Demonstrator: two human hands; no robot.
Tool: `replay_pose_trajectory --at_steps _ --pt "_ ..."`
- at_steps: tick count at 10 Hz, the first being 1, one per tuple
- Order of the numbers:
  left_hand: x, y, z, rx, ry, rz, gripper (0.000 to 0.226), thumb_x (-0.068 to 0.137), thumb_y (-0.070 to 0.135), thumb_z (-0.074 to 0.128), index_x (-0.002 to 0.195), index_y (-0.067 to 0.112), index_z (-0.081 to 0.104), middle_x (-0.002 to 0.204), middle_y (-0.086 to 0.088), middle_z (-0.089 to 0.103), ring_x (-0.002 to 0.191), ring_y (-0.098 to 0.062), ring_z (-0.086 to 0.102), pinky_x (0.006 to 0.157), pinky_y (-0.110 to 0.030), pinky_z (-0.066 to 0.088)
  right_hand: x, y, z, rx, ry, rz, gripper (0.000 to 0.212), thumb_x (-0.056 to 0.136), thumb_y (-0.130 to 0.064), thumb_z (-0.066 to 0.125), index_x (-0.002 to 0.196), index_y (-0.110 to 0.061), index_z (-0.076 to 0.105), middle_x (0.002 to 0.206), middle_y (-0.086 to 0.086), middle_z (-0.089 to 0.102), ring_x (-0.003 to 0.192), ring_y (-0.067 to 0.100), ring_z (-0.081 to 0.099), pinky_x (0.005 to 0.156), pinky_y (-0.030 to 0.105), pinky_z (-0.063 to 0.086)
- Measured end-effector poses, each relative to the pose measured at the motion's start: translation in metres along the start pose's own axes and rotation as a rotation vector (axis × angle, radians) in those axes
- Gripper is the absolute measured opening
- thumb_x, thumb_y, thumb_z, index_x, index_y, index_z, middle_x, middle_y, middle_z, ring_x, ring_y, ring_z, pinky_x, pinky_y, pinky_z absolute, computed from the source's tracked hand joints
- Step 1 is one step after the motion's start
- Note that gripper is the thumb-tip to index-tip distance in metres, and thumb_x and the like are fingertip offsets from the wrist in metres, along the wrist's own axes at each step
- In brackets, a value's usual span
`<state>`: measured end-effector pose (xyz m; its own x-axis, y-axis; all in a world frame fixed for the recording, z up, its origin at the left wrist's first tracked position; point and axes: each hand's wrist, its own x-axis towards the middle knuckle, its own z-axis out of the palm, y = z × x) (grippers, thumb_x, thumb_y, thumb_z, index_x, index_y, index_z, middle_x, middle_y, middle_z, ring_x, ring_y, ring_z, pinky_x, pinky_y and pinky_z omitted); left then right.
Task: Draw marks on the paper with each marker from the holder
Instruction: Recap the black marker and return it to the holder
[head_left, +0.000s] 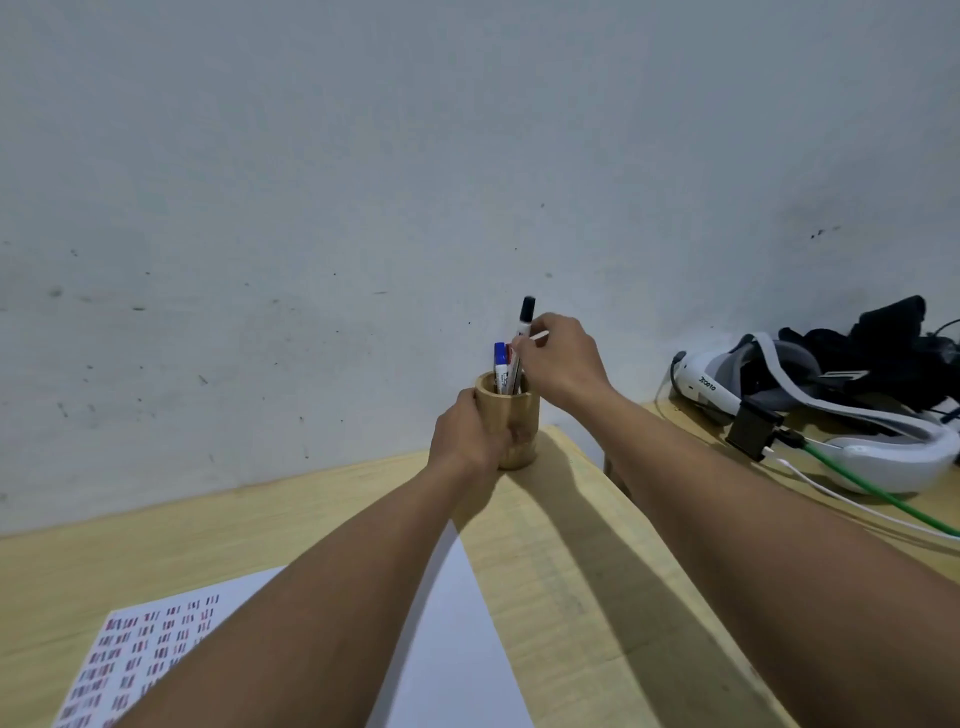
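Paper (457, 649) near holder (511, 421) already carries many marks; left grip (470, 434) clasps holder, right grip (558, 364) pinches black marker (525, 317); task unfinished

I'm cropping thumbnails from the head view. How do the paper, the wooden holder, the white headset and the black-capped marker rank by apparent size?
1. paper, though nearest the camera
2. white headset
3. wooden holder
4. black-capped marker, partly hidden by the right hand

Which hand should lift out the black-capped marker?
Right hand: its fingers already pinch the black-capped white marker above the round wooden holder. Left hand is gripping the holder.
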<state>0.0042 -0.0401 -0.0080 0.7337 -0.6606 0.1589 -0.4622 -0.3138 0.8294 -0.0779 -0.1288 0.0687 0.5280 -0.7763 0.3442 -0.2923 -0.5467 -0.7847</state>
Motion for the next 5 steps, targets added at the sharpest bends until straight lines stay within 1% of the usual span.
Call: replay_pose_trajectory --at_steps 1,2,3,4,5 --pt "0.000 -0.003 0.003 -0.046 0.034 0.010 0.044 0.087 0.021 0.070 0.128 0.017 0.053 0.105 0.005 0.058 0.077 -0.005 0.053 0.047 -0.011 0.036 0.001 0.011 0.007 -0.045 -0.073 0.036 0.024 0.097 -0.022 0.060 0.098 -0.001 0.073 0.078 0.005 0.065 0.068 0.020 0.057 0.056 0.027 0.042" --pt "0.002 -0.007 0.005 -0.044 0.030 0.021 0.041 0.089 0.020 0.068 0.127 0.017 0.054 0.102 0.007 0.057 0.073 -0.001 0.051 0.046 -0.009 0.037 -0.002 0.015 0.009 -0.070 -0.110 0.047 0.025 0.094 -0.022 0.065 0.095 0.000 0.077 0.080 0.009 0.069 0.068 0.019 0.056 0.058 0.028 0.042" --pt "0.000 -0.009 0.004 -0.088 0.034 0.009 0.041 0.087 0.018 0.071 0.125 0.017 0.057 0.103 0.006 0.061 0.075 0.000 0.054 0.045 -0.006 0.038 -0.007 0.016 0.006 -0.103 -0.075 0.036 0.028 0.092 -0.024 0.069 0.115 -0.011 0.076 0.109 0.007 0.072 0.096 0.022 0.066 0.073 0.029 0.047" --pt "0.003 -0.015 0.006 -0.082 0.022 0.016 0.053 0.081 0.019 0.079 0.129 0.016 0.057 0.117 0.002 0.066 0.090 -0.012 0.059 0.066 -0.016 0.046 -0.008 0.022 0.005 -0.172 -0.044 0.023 0.033 0.094 -0.020 0.068 0.126 -0.011 0.071 0.122 0.008 0.070 0.105 0.023 0.064 0.080 0.028 0.046" --pt "0.002 -0.013 0.006 -0.056 0.019 0.010 0.056 0.082 0.019 0.079 0.132 0.015 0.055 0.126 -0.004 0.065 0.096 -0.017 0.057 0.078 -0.026 0.047 -0.013 0.024 0.005 -0.197 -0.077 0.018 0.027 0.096 -0.017 0.066 0.121 -0.010 0.073 0.119 0.010 0.073 0.096 0.021 0.062 0.077 0.028 0.046"
